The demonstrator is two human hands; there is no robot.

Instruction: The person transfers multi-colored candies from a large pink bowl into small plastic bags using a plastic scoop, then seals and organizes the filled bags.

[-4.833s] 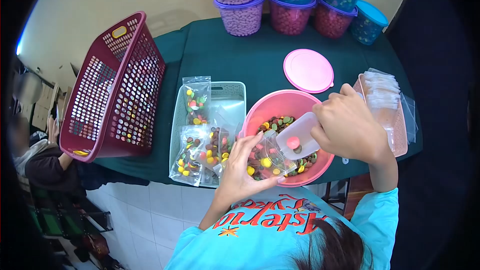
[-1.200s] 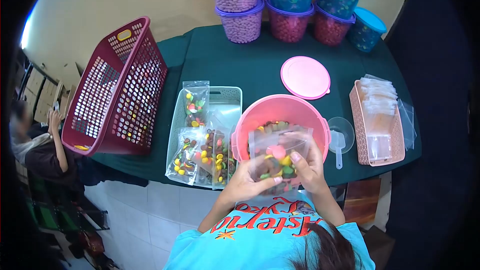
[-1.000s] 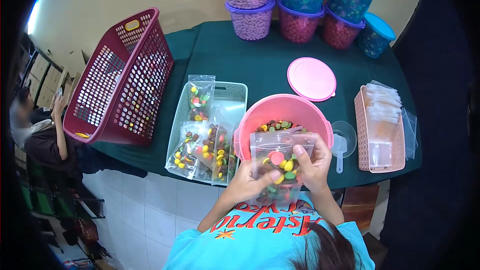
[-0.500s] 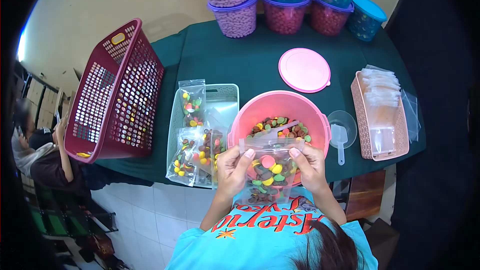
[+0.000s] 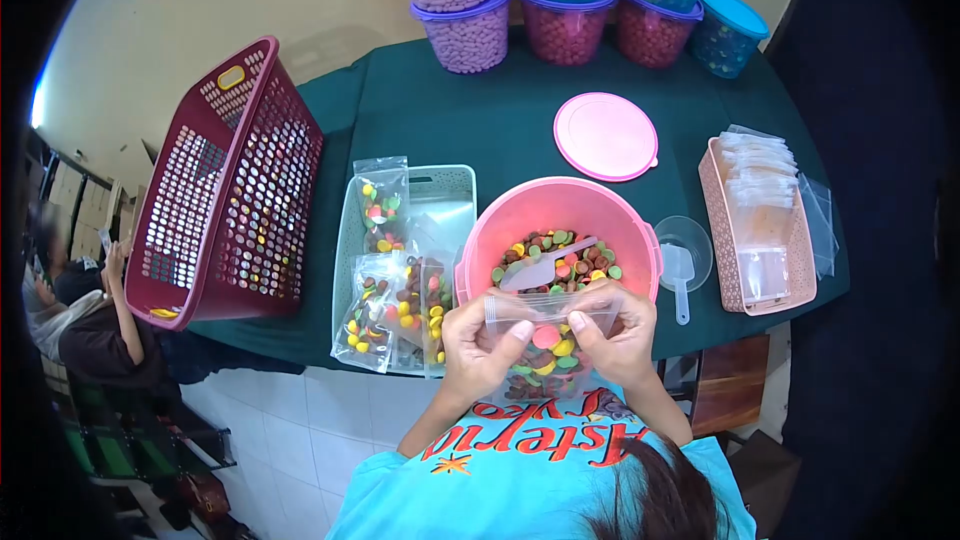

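Observation:
My left hand (image 5: 478,345) and my right hand (image 5: 617,335) pinch a clear zip bag (image 5: 545,365) near its top edge, one on each side. Colourful round candies fill the lower part of the bag, close to my shirt. Just beyond the hands stands a pink tub (image 5: 560,202) with loose brown, green, yellow and pink candies (image 5: 575,240). A translucent scoop (image 5: 550,268) lies on those candies. To the left, a pale green tray (image 5: 450,185) holds several filled candy bags (image 5: 368,320).
A maroon laundry basket (image 5: 270,180) stands at left. Further back are a pink lid (image 5: 606,137) and stacked candy tubs (image 5: 565,30). On the right are a clear bowl with a scoop (image 5: 682,265) and a pink basket (image 5: 790,290) of plastic bags (image 5: 758,170). Another person (image 5: 105,330) sits far left.
Both hands have curled further in along the bag's top edge, and the bag has tilted. The scoop in the tub now shows more fully.

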